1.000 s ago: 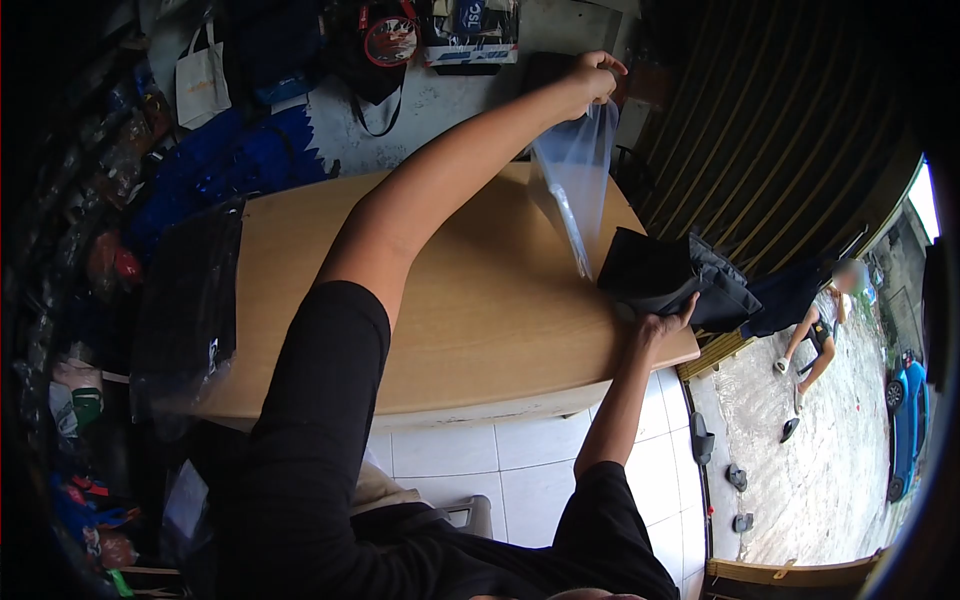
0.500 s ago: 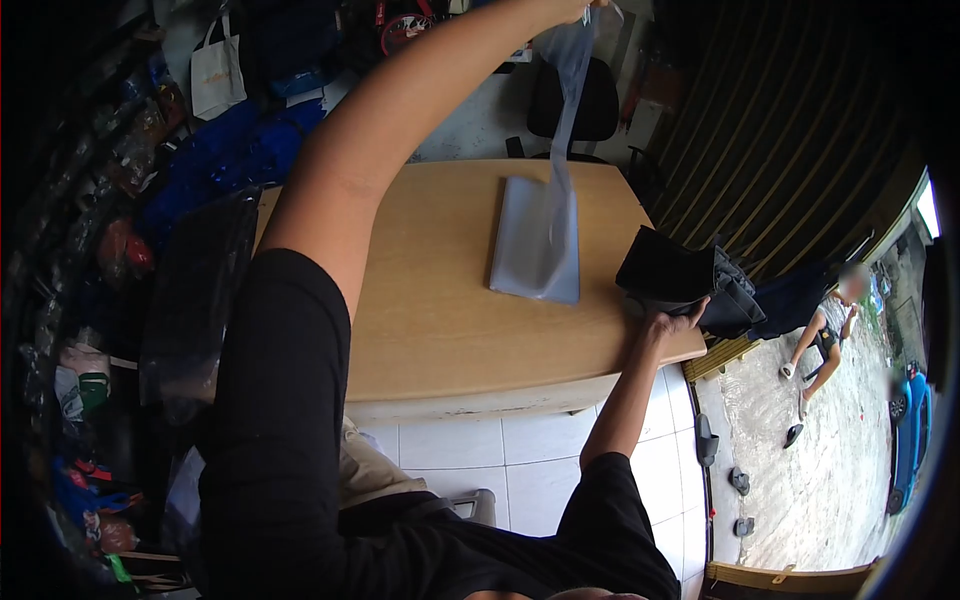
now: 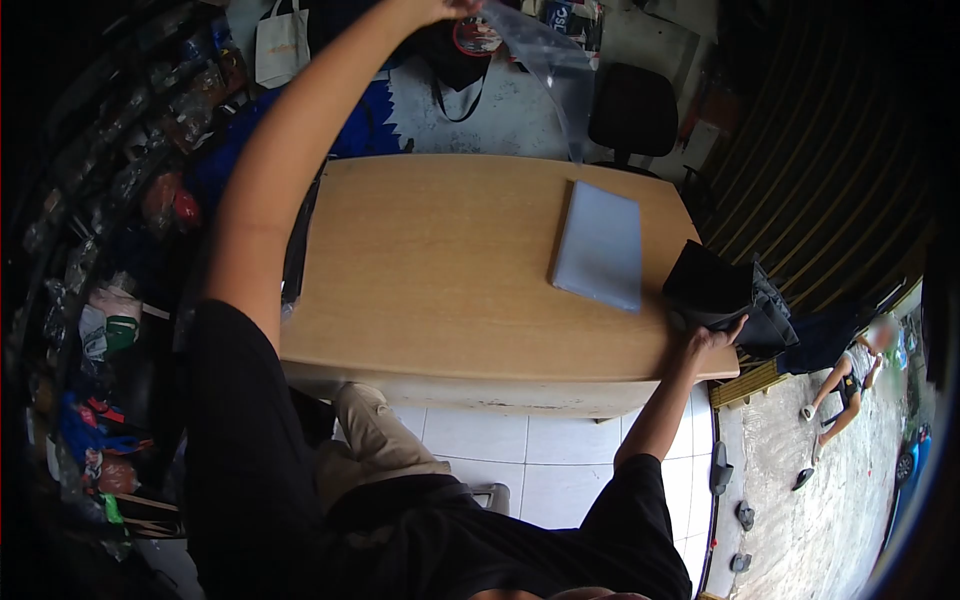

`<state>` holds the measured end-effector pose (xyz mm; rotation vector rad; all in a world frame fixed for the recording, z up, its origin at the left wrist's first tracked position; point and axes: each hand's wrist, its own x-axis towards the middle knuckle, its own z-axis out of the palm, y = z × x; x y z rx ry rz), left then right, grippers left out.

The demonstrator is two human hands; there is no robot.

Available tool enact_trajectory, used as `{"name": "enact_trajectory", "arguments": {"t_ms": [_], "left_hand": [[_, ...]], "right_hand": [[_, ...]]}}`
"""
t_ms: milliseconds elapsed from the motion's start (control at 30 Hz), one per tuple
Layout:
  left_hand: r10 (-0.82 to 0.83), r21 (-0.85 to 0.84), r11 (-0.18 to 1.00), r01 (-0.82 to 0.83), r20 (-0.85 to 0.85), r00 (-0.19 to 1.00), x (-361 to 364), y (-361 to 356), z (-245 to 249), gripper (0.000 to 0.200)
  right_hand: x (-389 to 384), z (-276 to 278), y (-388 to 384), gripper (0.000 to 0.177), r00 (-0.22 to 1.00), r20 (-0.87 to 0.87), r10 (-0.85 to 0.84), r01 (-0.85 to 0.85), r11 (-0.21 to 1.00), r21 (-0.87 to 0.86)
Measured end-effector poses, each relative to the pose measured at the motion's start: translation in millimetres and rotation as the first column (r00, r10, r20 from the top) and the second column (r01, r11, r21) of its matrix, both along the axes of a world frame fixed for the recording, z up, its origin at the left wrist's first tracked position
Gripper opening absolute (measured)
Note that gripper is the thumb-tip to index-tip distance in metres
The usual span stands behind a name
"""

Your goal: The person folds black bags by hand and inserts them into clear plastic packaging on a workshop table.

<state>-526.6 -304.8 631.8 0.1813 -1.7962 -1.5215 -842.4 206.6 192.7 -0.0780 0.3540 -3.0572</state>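
Raised high at the top edge, my left hand [image 3: 455,8] is closed on a clear plastic bag [image 3: 550,75], which hangs down to the far side of the table. Below it, a flat stack of clear plastic bags [image 3: 600,245] lies on the table. At the table's right end my right hand [image 3: 720,334] grips the lower edge of a black bag [image 3: 708,285]. The bag's exact shape is hard to make out against the dark slats.
The wooden table [image 3: 430,270] spans the middle. A dark chair [image 3: 632,115] stands behind it. Crowded shelves with wrapped goods [image 3: 120,330] line the left. Outside on the right, a person [image 3: 850,385] sits near several sandals [image 3: 720,470] and a blue car [image 3: 910,470].
My left hand has pulled the clear plastic bag up and leftward, off the stack. My right hand stays at the black bag. The whole view has shifted slightly.
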Motion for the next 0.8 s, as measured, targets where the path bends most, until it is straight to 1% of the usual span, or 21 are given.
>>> {"name": "enact_trajectory", "arguments": {"t_ms": [33,67,100,133,167,200,233,300,333,367,400,433,467,500,533,567,600,667,700,767,800], "left_hand": [[0.01,0.143,0.99,0.001,-0.075,0.997,29.0,6.9,-48.3,0.039],[0.272,0.261,0.926,-0.273,0.043,0.961,48.5,18.5,-92.4,0.031],[0.342,0.31,0.882,-0.355,0.099,0.935,65.6,15.5,-144.7,0.033],[0.384,0.406,0.824,-0.394,0.111,0.917,82.5,19.1,-197.6,0.036],[0.392,0.397,0.821,-0.411,0.133,0.911,104.1,28.9,-248.0,0.038],[0.422,0.41,0.775,-0.481,0.23,0.877,122.6,47.6,-286.4,0.04],[0.537,0.272,0.733,-0.624,0.331,0.776,133.3,45.6,-339.2,0.028],[0.628,0.004,0.727,-0.687,0.403,0.666,165.8,65.9,-385.3,0.014],[0.632,0.012,0.716,-0.698,0.413,0.656,180.2,71.1,-397.4,0.014],[0.758,-0.437,0.652,-0.62,0.393,0.52,189.2,74.0,-406.7,0.014],[0.864,-0.793,0.458,-0.401,0.291,0.412,194.2,76.1,-413.9,0.021],[0.864,-0.788,0.459,-0.411,0.289,0.413,198.9,90.0,-403.0,0.021],[0.825,-0.826,0.525,-0.206,0.435,0.36,204.8,115.8,-378.2,0.035],[0.779,-0.81,0.586,0.005,0.565,0.274,210.5,140.2,-358.5,0.049],[0.723,-0.763,0.634,0.124,0.642,0.255,215.4,157.1,-349.7,0.058],[0.668,-0.704,0.669,0.237,0.71,0.223,219.6,170.0,-342.7,0.068],[0.672,-0.708,0.669,0.224,0.706,0.223,224.2,181.4,-336.4,0.068],[0.524,-0.635,0.664,0.394,0.772,0.36,230.7,199.4,-330.6,0.079],[0.523,-0.632,0.668,0.393,0.775,0.355,227.5,200.9,-348.5,0.079],[0.583,-0.849,0.504,0.157,0.469,0.663,211.9,197.9,-396.1,0.076],[0.583,-0.801,0.58,0.152,0.538,0.61,198.2,197.8,-387.2,0.064]], "right_hand": [[4.8,1.2,-2.2,0.067,1.0,0.026,0.01,-0.01,1.0,0.002],[10.0,2.7,-4.5,0.066,0.998,0.052,0.02,-0.02,1.0,0.003],[15.8,4.3,-7.0,0.065,0.996,0.078,0.03,-0.03,1.0,0.003],[8.2,0.9,-5.3,0.064,0.999,0.03,0.034,-0.033,0.999,-0.029],[-2.0,-3.2,-5.6,0.069,1.0,-0.019,0.003,-0.003,1.0,-0.018],[-11.9,-7.4,-5.9,0.074,0.997,-0.068,-0.028,0.027,1.0,-0.01],[-16.1,-6.8,-3.0,0.074,0.998,-0.068,-0.011,0.011,1.0,0.004],[-11.3,-7.2,-3.0,0.074,0.995,-0.051,0.085,-0.085,0.996,-0.011],[-3.0,-3.4,-4.1,0.074,0.994,-0.022,0.109,-0.109,0.994,0.0],[5.0,0.0,-5.2,0.074,0.991,0.007,0.133,-0.133,0.991,0.01],[11.0,5.7,-7.1,0.072,0.992,-0.031,0.121,-0.121,0.993,0.017],[9.6,8.2,-6.2,0.07,0.992,-0.071,0.107,-0.105,0.994,0.021],[14.5,13.6,-6.7,0.07,0.991,-0.081,0.108,-0.107,0.994,0.025],[25.1,17.1,-9.2,0.063,0.993,-0.065,0.098,-0.092,0.992,0.091],[37.0,19.1,-11.9,0.056,0.995,-0.049,0.085,-0.077,0.985,0.152],[49.4,19.4,-11.6,0.056,0.994,-0.058,0.091,-0.081,0.985,0.152],[63.8,17.6,-11.7,0.052,0.984,-0.11,0.139,-0.13,0.988,0.087],[95.4,12.7,-9.7,0.049,0.956,-0.196,0.217,-0.221,0.975,0.003],[113.7,9.7,-10.6,0.049,0.943,-0.22,0.251,-0.256,0.967,0.007],[161.9,2.1,-10.4,0.048,0.925,-0.241,0.292,-0.288,0.956,0.052],[187.7,-0.9,-7.9,0.048,0.922,-0.24,0.305,-0.294,0.952,0.078]]}}
